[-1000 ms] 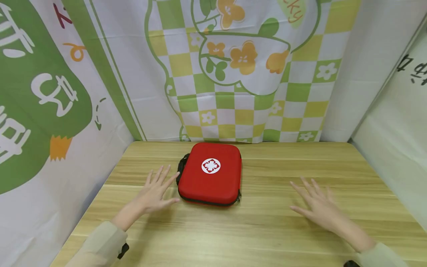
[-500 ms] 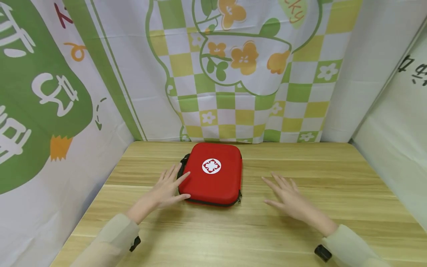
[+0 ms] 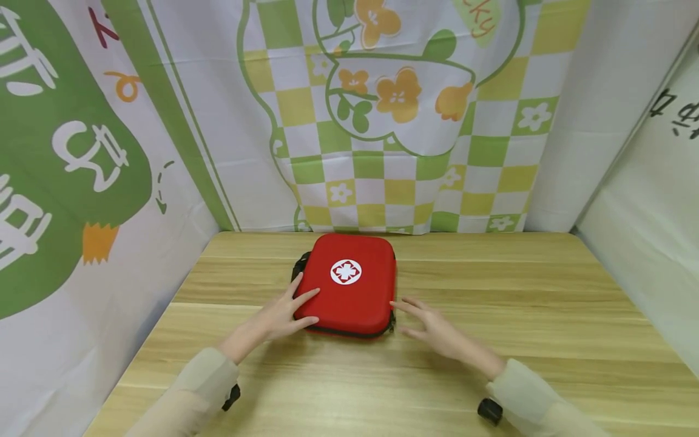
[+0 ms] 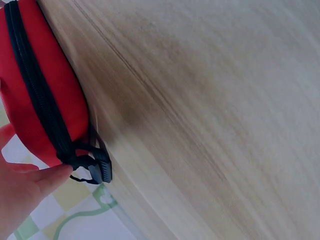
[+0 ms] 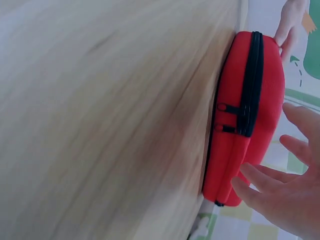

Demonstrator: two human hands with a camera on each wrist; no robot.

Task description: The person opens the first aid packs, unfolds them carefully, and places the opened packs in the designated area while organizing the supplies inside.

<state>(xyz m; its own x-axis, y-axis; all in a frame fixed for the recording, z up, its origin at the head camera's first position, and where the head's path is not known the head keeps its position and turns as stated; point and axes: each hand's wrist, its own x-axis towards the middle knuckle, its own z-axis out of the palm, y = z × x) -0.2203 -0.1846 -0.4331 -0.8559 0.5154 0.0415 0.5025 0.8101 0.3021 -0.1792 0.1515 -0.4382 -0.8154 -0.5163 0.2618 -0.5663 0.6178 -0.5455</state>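
Observation:
A red zipped first-aid case [image 3: 349, 291] with a white cross emblem lies flat on the wooden table. My left hand [image 3: 275, 315] rests its spread fingers on the case's left edge, next to the black carry handle [image 3: 299, 267]. In the left wrist view, a finger of the left hand [image 4: 25, 187] reaches the handle's end. At the right side is my right hand [image 3: 431, 331], fingers loosely extended; in the right wrist view its fingertips [image 5: 246, 169] are at or very near the case's side. Two zipper pulls [image 5: 226, 118] hang at that front corner.
The wooden table [image 3: 524, 303] extends to both sides and in front of the case. A checked, flowered curtain [image 3: 404, 121] hangs behind the back edge. Printed cloth walls [image 3: 180, 121] stand at left and right.
My left hand has moved right onto the case's edge. My right hand has travelled left across the table to the case's right side. The case stays where it was.

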